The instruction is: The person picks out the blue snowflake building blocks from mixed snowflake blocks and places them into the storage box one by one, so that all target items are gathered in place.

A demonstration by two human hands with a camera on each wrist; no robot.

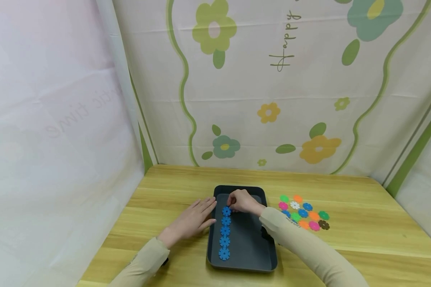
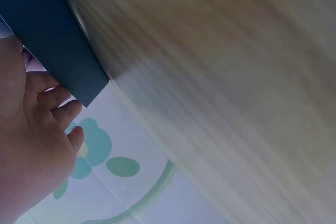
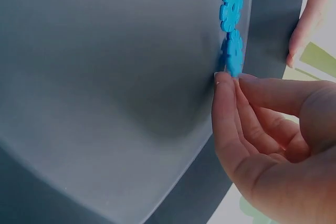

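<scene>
A column of several blue notched plastic discs (image 1: 225, 230) lies along the left side of a dark grey tray (image 1: 251, 243). My right hand (image 1: 245, 201) reaches over the tray and pinches the farthest blue disc (image 3: 234, 53) between thumb and fingers, as the right wrist view shows up close. That disc meets the one before it in the row. My left hand (image 1: 194, 221) rests at the tray's left rim, fingers extended. From the left wrist view, the fingertips of the left hand (image 2: 37, 124) touch the tray's outer wall (image 2: 58, 35).
To the right of the tray, a loose group of notched discs lies on the wooden table (image 1: 359, 231), among them a pink disc (image 1: 314, 226), a white disc (image 1: 295, 205) and a brown disc (image 1: 323, 225). A flower-printed curtain (image 1: 244, 99) hangs behind the table.
</scene>
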